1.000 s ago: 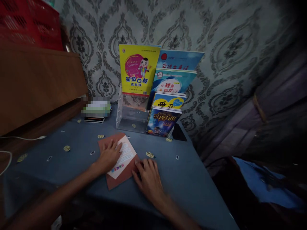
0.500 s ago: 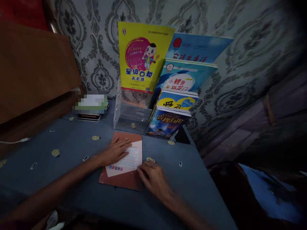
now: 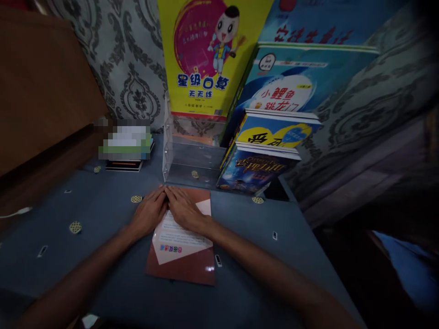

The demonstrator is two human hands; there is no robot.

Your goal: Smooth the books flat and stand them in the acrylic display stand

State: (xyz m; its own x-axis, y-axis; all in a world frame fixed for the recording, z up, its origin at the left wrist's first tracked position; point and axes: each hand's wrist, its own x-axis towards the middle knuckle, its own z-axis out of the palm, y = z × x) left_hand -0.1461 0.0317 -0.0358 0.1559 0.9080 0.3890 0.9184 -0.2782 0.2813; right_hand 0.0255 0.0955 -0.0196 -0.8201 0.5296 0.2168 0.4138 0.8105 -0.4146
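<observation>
A reddish-brown book (image 3: 181, 268) with a white text panel lies on the blue-grey tablecloth. Near its far left corner, my left hand (image 3: 150, 212) rests along the edge, fingers extended, holding nothing. My right hand (image 3: 185, 209) lies flat across the upper part of the cover, its fingertips meeting those of the left. Both hands hide that corner and some of the printed text. Just beyond the fingertips stands a clear acrylic rack (image 3: 192, 157).
In the rack, a yellow book (image 3: 202, 98) stands left of several books, including a dark blue one (image 3: 259, 171) in front. A small stack of books (image 3: 128, 148), partly pixelated, lies at the back left. A brown panel (image 3: 44, 87) is further left; a white cable (image 3: 17, 212) lies below it.
My right hand has moved from the book's right edge up and left, beside my left hand. My left hand has shifted to the far left corner. The view has moved closer.
</observation>
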